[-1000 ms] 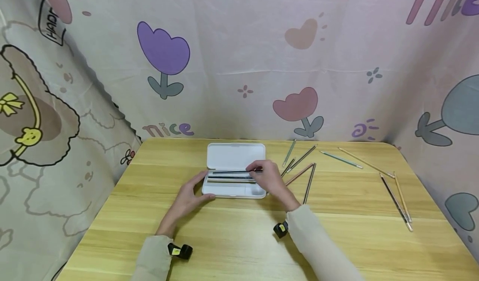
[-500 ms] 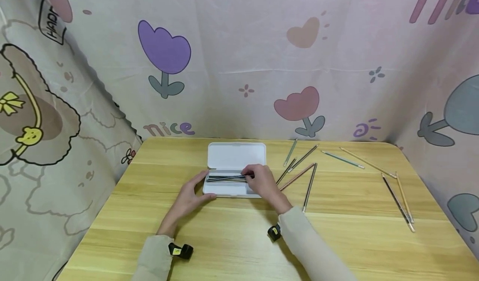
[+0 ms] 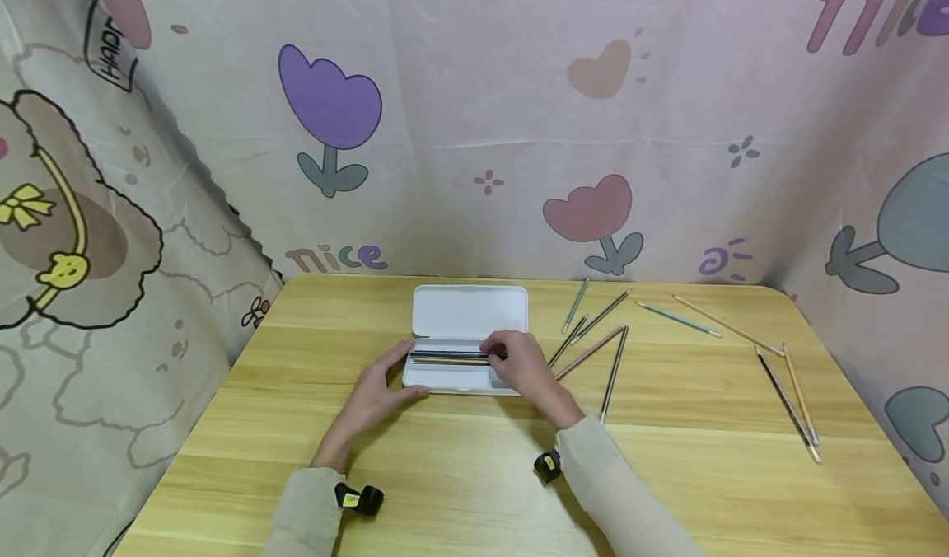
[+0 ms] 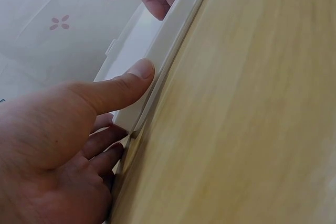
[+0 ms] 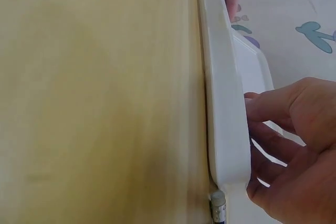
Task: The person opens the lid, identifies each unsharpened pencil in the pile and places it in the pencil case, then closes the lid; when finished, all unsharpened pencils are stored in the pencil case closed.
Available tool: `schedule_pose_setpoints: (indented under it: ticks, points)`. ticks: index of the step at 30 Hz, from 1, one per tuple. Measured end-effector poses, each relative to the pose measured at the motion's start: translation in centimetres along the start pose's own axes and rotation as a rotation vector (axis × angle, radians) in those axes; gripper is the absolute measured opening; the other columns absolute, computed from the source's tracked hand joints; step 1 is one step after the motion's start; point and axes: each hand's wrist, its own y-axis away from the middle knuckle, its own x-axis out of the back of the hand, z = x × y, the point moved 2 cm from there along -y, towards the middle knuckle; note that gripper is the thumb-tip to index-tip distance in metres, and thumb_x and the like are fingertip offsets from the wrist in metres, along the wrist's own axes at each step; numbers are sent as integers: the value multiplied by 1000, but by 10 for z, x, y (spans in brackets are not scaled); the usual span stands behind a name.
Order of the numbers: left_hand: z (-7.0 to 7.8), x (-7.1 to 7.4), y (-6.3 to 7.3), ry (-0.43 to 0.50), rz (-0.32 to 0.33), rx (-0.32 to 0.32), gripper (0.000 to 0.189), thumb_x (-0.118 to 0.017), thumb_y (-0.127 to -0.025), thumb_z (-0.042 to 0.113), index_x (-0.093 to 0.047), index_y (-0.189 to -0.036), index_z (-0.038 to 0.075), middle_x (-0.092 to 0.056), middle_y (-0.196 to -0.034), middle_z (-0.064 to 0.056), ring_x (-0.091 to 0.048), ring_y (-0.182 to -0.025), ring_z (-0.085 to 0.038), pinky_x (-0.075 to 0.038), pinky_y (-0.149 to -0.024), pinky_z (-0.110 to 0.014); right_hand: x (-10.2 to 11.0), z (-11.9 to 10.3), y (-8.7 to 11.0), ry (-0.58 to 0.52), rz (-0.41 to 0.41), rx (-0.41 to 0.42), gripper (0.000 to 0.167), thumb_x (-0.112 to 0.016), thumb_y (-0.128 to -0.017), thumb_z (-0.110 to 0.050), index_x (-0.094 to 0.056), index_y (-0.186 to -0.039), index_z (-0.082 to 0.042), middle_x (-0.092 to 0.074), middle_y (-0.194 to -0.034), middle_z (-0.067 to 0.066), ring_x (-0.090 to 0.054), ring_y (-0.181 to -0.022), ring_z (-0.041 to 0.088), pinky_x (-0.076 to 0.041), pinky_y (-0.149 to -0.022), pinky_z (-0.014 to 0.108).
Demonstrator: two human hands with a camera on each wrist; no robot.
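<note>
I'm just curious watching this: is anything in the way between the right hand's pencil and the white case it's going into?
Nothing visible blocks it. The right hand already has the pencil lying in the open white case, whose lid is folded back.

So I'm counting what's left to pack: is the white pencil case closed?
No, the pencil case lies open with its lid folded back, and pencils lie in its tray.

**Setting: makeshift home or hobby corner**

A light wooden table with rounded corners stands enclosed on three sides by hung pastel cartoon-print fabric with tulips, hearts and the word "nice". Loose coloured pencils and an open white plastic pencil case suggest domestic, not industrial, premises.
</note>
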Motion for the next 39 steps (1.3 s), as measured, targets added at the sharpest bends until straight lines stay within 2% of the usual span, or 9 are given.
schedule_pose_setpoints:
  ticks: [6, 12, 16, 20, 28, 35, 39]
  points:
    - [0, -1, 0, 1, 3, 2, 90, -89, -81, 26, -43, -154, 0, -39, -158, -26, -34, -146, -46, -27, -120, -59, 8, 1, 6, -53, 30, -10, 16, -72, -89, 6, -77, -101, -3, -75, -96, 6, -70, -89, 18, -61, -80, 33]
    - [1, 0, 0, 18, -5, 15, 91, -89, -81, 25, -42, -155, 1, -37, -159, -26, -32, -147, -45, -26, -121, -58, 29, -5, 18, -98, 69, -19, 15, -73, -91, 3, -76, -105, -1, -75, -99, 9, -68, -90, 20, -61, -78, 35]
    - [1, 0, 0, 34, -9, 22, 91, -89, -81, 24, -41, -155, 1, -36, -160, -25, -31, -148, -44, -25, -122, -57, 43, -4, 28, -113, 93, -32, 17, -72, -93, -1, -75, -109, -1, -74, -100, 8, -67, -89, 19, -60, -74, 30]
    - [0, 0, 1, 29, -6, 30, 91, -89, -81, 24, -41, -155, 1, -36, -160, -26, -31, -148, -44, -25, -122, -57, 55, -1, 40, -116, 138, -32, 19, -73, -92, 0, -74, -111, -2, -71, -92, 4, -65, -83, 16, -59, -67, 25]
    - [2, -2, 1, 23, -12, 37, 91, -89, -81, 24, -41, -155, 1, -35, -160, -26, -30, -148, -45, -24, -122, -57, 79, 5, 62, -57, 251, -19, 25, -75, -87, 5, -72, -110, -2, -68, -87, 3, -66, -80, 18, -60, -63, 26]
    - [0, 0, 2, 42, -11, 38, 93, -89, -81, 25, -40, -156, 2, -34, -161, -25, -29, -149, -43, -25, -122, -56, 99, 21, 79, -24, 291, -94, 22, -74, -88, 5, -72, -110, 1, -67, -89, 5, -66, -81, 21, -59, -63, 23]
    - [-1, 1, 1, 58, -21, 43, 93, -89, -81, 22, -40, -157, 3, -33, -162, -24, -29, -150, -42, -25, -123, -53, 108, 32, 86, 36, 314, -144, 20, -76, -88, 3, -71, -108, 2, -67, -86, 7, -65, -77, 20, -56, -61, 20]
